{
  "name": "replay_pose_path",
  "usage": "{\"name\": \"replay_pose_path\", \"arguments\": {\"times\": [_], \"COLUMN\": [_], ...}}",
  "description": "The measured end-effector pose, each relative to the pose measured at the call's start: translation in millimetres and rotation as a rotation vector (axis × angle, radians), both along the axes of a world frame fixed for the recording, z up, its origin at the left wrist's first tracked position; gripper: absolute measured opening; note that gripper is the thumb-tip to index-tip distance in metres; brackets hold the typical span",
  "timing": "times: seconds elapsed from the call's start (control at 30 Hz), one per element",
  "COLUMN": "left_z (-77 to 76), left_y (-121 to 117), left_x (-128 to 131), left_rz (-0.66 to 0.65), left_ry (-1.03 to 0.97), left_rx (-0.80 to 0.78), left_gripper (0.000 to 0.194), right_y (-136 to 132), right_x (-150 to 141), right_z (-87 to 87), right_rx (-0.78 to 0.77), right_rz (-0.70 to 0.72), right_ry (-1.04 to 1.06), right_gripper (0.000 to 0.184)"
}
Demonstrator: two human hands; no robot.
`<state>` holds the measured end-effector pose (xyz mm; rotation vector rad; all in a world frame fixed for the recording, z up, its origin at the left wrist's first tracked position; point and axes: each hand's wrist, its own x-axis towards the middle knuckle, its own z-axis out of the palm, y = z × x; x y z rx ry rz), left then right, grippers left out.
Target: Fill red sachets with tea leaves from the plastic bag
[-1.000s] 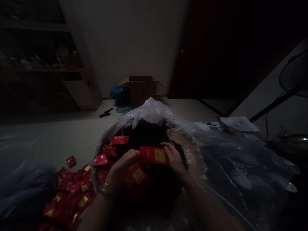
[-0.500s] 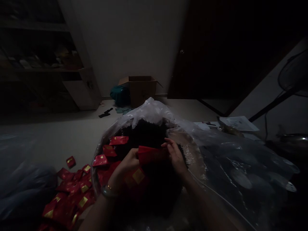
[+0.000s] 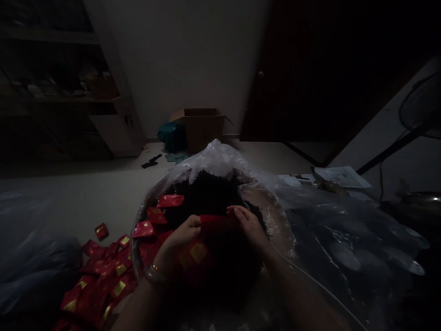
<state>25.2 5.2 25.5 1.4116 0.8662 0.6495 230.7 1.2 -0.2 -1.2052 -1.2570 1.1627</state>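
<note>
Between my hands, above a dark heap of what looks like loose tea leaves (image 3: 213,188), is a small red packet (image 3: 217,222). My left hand (image 3: 179,239) pinches its left end. At the packet's right end, my right hand (image 3: 251,227) has its fingers drawn together on the edge; the thumb is hard to see in the dim light. The heap lies in a round container lined with a clear plastic bag (image 3: 220,156). Several red packets, one of them this flat packet (image 3: 170,201), rest on the left side of the heap. Another with a gold label (image 3: 198,252) shows below my left hand.
A pile of red packets (image 3: 99,266) with gold labels lies on the floor at left. Behind stand an open cardboard box (image 3: 205,128) and a teal bag (image 3: 172,136). Clear plastic sheeting (image 3: 344,230) spreads at right. Shelves (image 3: 58,99) line the left wall.
My right hand has come down slightly, its fingers closing in on the packet's right end. The packet has tilted and sits a little lower. My left hand keeps its hold.
</note>
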Motion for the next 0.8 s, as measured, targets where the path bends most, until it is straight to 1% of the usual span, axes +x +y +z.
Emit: {"name": "replay_pose_path", "arguments": {"times": [0.1,0.17,0.23,0.27,0.3,0.33,0.4,0.43,0.47,0.5,0.57,0.63,0.73,0.8], "left_z": [3.7,6.7,6.7,4.8,1.6,-2.7,-12.8,-17.4,-20.9,-23.0,-22.6,-18.1,-10.4,-6.4], "left_y": [-1,-2,-2,-2,-1,0,2,3,3,4,4,4,3,2], "left_x": [-1,0,0,0,0,0,0,0,0,0,-1,-2,-3,-4], "left_rz": [-0.085,-0.127,-0.131,-0.127,-0.126,-0.129,-0.115,-0.1,-0.083,-0.117,-0.197,-0.269,-0.308,-0.323], "left_ry": [0.02,0.029,0.033,0.044,0.072,0.12,0.264,0.341,0.393,0.422,0.417,0.387,0.361,0.335], "left_rx": [0.014,0.021,0.05,0.072,0.096,0.12,0.164,0.181,0.199,0.208,0.23,0.25,0.29,0.346], "left_gripper": [0.014,0.014,0.014,0.013,0.012,0.01,0.009,0.009,0.008,0.007,0.009,0.013,0.017,0.024], "right_y": [3,3,0,-4,-8,-13,-23,-27,-31,-34,-36,-36,-34,-34], "right_x": [-2,-3,-2,-2,-2,-3,-7,-10,-14,-17,-21,-23,-21,-20], "right_z": [-9.8,-12.1,-8.5,-4.6,0.0,4.8,13.3,16.2,18.2,19.1,19.2,18.3,18.6,20.5], "right_rx": [0.0,0.045,0.196,0.311,0.442,0.575,0.783,0.843,0.874,0.88,0.867,0.866,0.92,0.975], "right_rz": [0.047,0.066,0.034,0.029,0.053,0.121,0.339,0.442,0.511,0.538,0.509,0.445,0.38,0.355], "right_ry": [0.007,-0.059,-0.202,-0.289,-0.373,-0.449,-0.586,-0.653,-0.722,-0.79,-0.894,-0.948,-0.979,-0.967], "right_gripper": [0.037,0.03,0.027,0.029,0.035,0.042,0.054,0.057,0.059,0.058,0.05,0.036,0.017,0.011]}}
